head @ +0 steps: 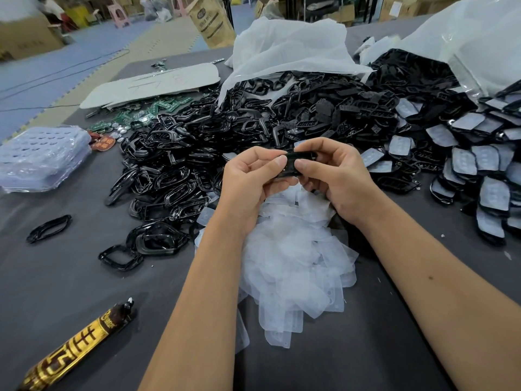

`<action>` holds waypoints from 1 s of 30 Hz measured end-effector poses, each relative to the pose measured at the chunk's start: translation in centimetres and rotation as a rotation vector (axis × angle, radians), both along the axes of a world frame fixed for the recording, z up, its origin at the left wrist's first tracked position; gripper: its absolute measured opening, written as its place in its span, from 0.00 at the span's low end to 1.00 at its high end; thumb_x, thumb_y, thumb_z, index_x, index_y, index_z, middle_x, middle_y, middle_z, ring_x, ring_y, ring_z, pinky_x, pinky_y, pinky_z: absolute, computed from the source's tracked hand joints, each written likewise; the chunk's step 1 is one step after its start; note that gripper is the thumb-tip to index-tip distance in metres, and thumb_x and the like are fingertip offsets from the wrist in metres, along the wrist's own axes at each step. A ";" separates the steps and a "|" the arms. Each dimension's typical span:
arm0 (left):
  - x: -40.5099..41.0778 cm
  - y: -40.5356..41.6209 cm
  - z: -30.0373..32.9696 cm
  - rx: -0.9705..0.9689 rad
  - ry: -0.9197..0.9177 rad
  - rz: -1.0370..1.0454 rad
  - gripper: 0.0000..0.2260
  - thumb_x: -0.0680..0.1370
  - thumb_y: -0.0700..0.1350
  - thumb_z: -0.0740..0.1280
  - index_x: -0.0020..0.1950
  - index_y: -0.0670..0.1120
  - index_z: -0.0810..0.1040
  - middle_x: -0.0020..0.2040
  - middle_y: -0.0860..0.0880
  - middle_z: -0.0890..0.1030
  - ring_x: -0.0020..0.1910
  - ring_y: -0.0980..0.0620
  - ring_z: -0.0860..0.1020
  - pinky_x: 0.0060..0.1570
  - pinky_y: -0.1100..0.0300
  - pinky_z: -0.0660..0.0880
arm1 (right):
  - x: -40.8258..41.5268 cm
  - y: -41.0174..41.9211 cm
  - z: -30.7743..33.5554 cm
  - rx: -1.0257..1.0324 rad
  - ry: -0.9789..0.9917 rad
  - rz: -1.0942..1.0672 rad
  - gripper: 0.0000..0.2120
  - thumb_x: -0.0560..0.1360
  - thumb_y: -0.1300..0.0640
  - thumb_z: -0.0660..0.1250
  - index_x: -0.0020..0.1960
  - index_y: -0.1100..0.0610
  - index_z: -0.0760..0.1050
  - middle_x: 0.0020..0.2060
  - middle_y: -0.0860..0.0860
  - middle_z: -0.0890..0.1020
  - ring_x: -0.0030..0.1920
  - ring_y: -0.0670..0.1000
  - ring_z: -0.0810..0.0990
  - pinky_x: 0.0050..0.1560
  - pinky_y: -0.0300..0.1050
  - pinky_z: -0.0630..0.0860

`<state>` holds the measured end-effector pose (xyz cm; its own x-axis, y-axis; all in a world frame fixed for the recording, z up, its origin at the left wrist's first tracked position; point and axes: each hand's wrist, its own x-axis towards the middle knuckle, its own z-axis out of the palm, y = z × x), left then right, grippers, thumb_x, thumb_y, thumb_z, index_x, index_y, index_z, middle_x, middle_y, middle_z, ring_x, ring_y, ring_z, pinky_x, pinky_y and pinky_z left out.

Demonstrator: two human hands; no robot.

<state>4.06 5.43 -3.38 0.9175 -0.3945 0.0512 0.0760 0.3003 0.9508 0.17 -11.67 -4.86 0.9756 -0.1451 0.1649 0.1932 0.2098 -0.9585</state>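
A small black plastic shell part (291,162) is held up over the grey table (70,277) at the middle of the view. My left hand (251,179) pinches its left end with thumb and curled fingers. My right hand (335,176) grips its right end, thumb on the front face. Directly beneath my hands lies a heap of translucent white film pieces (296,266). Behind them spreads a big pile of black plastic frames and shells (225,136).
Black shells covered with pale film (479,170) lie stacked at the right below a white plastic bag (465,43). Another white bag (287,49) lies at the back. Green circuit boards (146,111), a clear tray stack (42,156), loose frames (49,228) and a gold-brown tube (76,345) lie at the left.
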 end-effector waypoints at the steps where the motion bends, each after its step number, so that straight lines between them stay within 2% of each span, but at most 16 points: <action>1: 0.0 0.0 0.0 -0.005 -0.019 0.004 0.04 0.79 0.34 0.71 0.47 0.42 0.83 0.40 0.43 0.86 0.36 0.46 0.86 0.38 0.62 0.82 | 0.1 -0.1 0.0 0.033 0.004 0.006 0.11 0.70 0.62 0.77 0.52 0.56 0.83 0.32 0.54 0.81 0.31 0.50 0.78 0.35 0.42 0.75; 9: -0.1 -0.2 0.0 -0.031 -0.048 -0.017 0.03 0.79 0.36 0.71 0.51 0.41 0.83 0.38 0.45 0.86 0.36 0.48 0.86 0.39 0.63 0.82 | -0.1 -0.4 0.0 0.121 -0.030 0.059 0.12 0.72 0.65 0.74 0.54 0.56 0.82 0.36 0.52 0.81 0.32 0.49 0.78 0.35 0.39 0.74; 14: 0.0 -0.2 -0.4 -0.010 -0.010 0.017 0.05 0.78 0.34 0.71 0.46 0.42 0.84 0.40 0.41 0.86 0.36 0.45 0.86 0.39 0.62 0.82 | -0.1 0.1 -0.2 -0.035 -0.032 -0.059 0.12 0.75 0.69 0.74 0.53 0.56 0.81 0.38 0.52 0.82 0.33 0.48 0.78 0.35 0.40 0.75; 18: 0.1 -0.4 -0.8 0.028 -0.059 0.082 0.05 0.77 0.30 0.72 0.46 0.39 0.83 0.37 0.41 0.84 0.33 0.47 0.85 0.38 0.61 0.82 | -0.2 0.5 -0.2 -0.142 -0.034 -0.146 0.10 0.75 0.70 0.74 0.52 0.58 0.81 0.40 0.58 0.82 0.33 0.49 0.80 0.34 0.41 0.76; 21: 0.3 -0.5 -1.1 0.072 -0.125 0.130 0.04 0.76 0.29 0.72 0.48 0.36 0.82 0.37 0.42 0.85 0.33 0.48 0.85 0.38 0.61 0.82 | -0.1 0.8 -0.5 -0.243 -0.072 -0.230 0.09 0.74 0.68 0.76 0.49 0.58 0.80 0.35 0.63 0.81 0.31 0.51 0.81 0.32 0.44 0.78; 25: 0.5 -0.6 -1.1 0.123 -0.204 0.188 0.06 0.76 0.30 0.73 0.47 0.40 0.82 0.41 0.42 0.87 0.35 0.46 0.86 0.37 0.61 0.82 | 0.1 1.1 -0.7 -0.285 -0.091 -0.286 0.08 0.74 0.66 0.78 0.48 0.58 0.81 0.32 0.54 0.84 0.30 0.52 0.84 0.30 0.43 0.79; 30: 0.6 -0.5 -1.5 0.144 -0.224 0.201 0.06 0.75 0.31 0.73 0.46 0.41 0.81 0.41 0.44 0.87 0.35 0.46 0.86 0.38 0.60 0.83 | 0.1 1.0 -0.7 -0.275 -0.074 -0.283 0.07 0.74 0.67 0.76 0.48 0.57 0.83 0.35 0.55 0.86 0.33 0.53 0.85 0.35 0.42 0.80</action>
<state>4.70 4.88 -4.83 0.9501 -0.2241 0.2169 -0.1866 0.1491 0.9711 0.30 -10.69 -5.57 0.8876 -0.3470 0.3030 0.2768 -0.1241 -0.9529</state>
